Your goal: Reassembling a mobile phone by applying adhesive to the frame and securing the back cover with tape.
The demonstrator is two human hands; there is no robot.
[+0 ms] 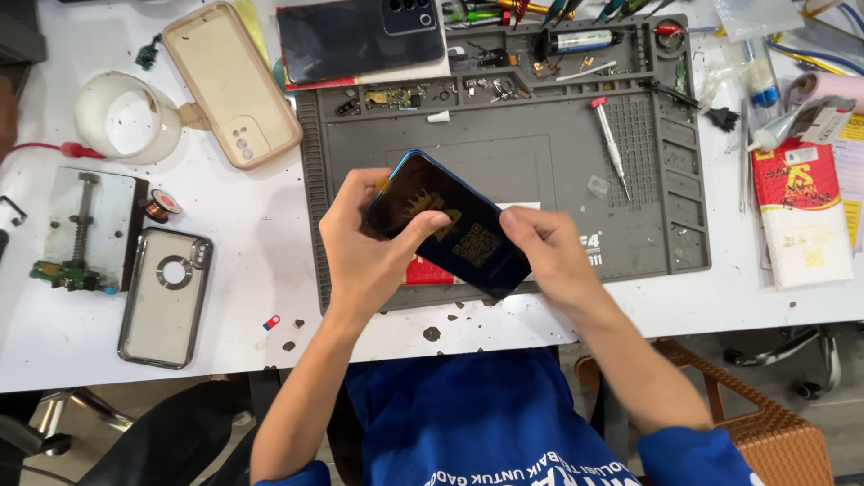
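Both of my hands hold a dark smartphone (450, 220) with a blue rim, tilted above the grey repair mat (540, 171). My left hand (364, 247) grips its left side, with the thumb pressed on the glossy face. My right hand (549, 252) pinches the lower right edge. A small square code patch shows on the phone's dark surface.
A red-handled screwdriver (609, 144) lies on the mat to the right. Another dark phone (360, 36) and a beige case (232, 83) lie at the back. A clear case (166, 297), a board holder (81, 229) and a white tape roll (126, 117) sit left; a packet (801, 216) right.
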